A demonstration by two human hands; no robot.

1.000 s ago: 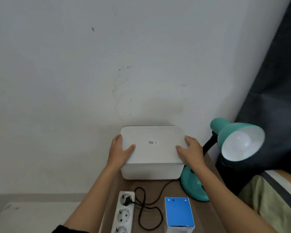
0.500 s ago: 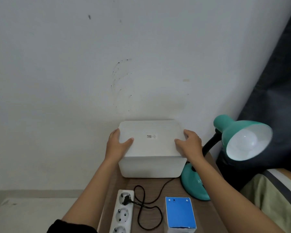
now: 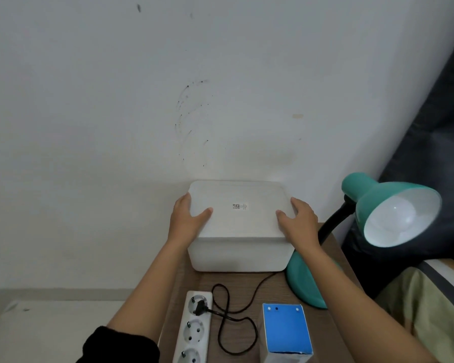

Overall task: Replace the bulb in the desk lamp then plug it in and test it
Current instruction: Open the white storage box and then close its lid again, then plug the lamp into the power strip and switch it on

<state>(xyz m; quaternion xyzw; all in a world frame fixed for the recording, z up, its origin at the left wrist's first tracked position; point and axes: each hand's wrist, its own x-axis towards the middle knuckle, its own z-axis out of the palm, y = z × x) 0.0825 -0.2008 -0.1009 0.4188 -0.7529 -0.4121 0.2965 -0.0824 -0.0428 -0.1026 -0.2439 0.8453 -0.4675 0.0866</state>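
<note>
A teal desk lamp stands at the table's right, its shade facing me with a white bulb inside; the bulb looks unlit. The lamp's black cord runs to a plug seated in the top socket of a white power strip. A blue bulb carton stands near the front edge. My left hand and right hand grip the two ends of the lid of a white storage box, thumbs on top.
The brown table is narrow and set against a white wall. The lamp's round base sits right beside the box. A dark curtain and a striped cushion lie to the right; a pale floor lies to the left.
Both hands stay on the ends of the box lid. The view has shifted a little, so the lamp shade now sits further right in the frame.
</note>
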